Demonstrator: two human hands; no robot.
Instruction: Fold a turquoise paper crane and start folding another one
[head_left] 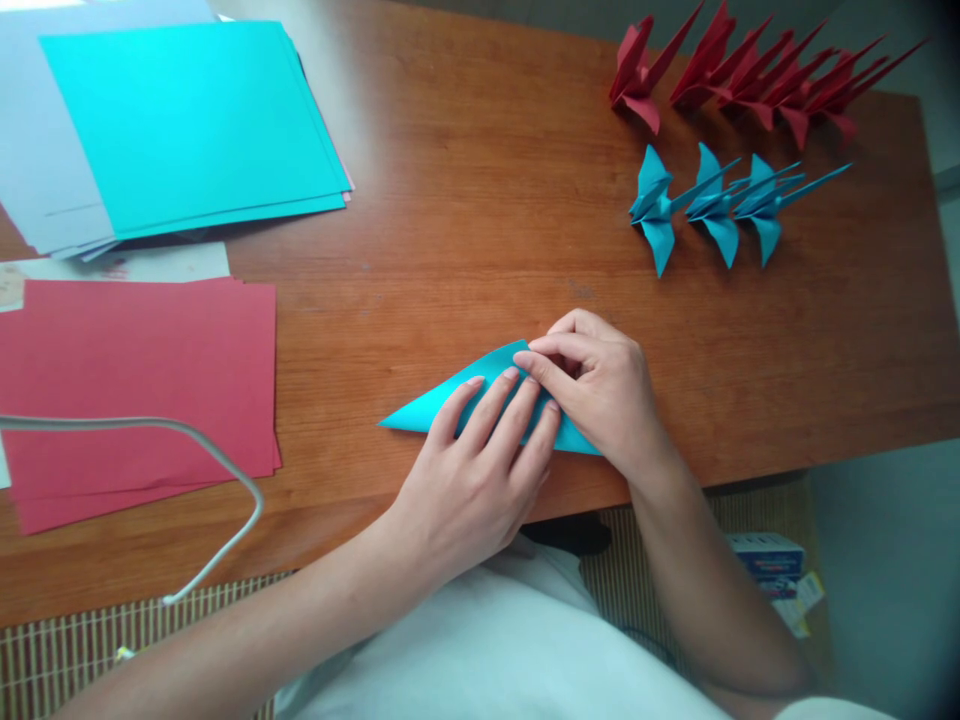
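Note:
A blue sheet of paper (427, 405), folded into a triangle, lies on the wooden table near its front edge. My left hand (487, 450) rests on the paper with its fingers spread and stretched out. At the top corner of the triangle, my right hand (600, 385) pinches the paper between thumb and fingers. The right part of the sheet is partly covered by both hands, with one blue corner showing below my right hand.
Folded red paper cranes (750, 75) line the far right, with blue paper cranes (652, 210) in front. Blue sheets (202, 120) lie over white paper at the far left; red sheets (142, 360) lie nearer. A white cable (202, 440) crosses them and hangs over the front edge.

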